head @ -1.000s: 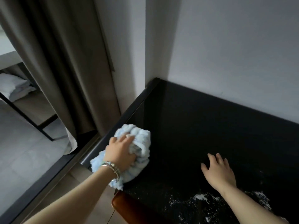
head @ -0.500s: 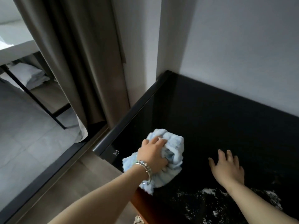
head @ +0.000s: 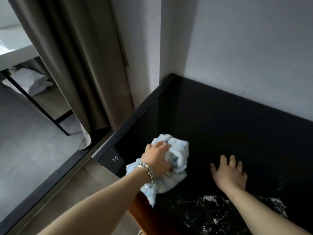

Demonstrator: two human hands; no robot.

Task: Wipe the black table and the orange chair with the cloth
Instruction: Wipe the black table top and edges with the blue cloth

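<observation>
Head view: my left fingers (head: 160,146) curl round the bunched cloth (head: 179,155), pressed on the bench (head: 220,124) near its left corner; white specks (head: 208,199) lie to its right, nearer me, by my flat, empty right hand (head: 228,173).

One mark only, at the near left corner of the black bench (head: 220,124): a small pale emblem (head: 115,158) printed on the glossy top, a ring with curved strokes inside. Right under it sits a line of tiny letters, too small to read.
</observation>
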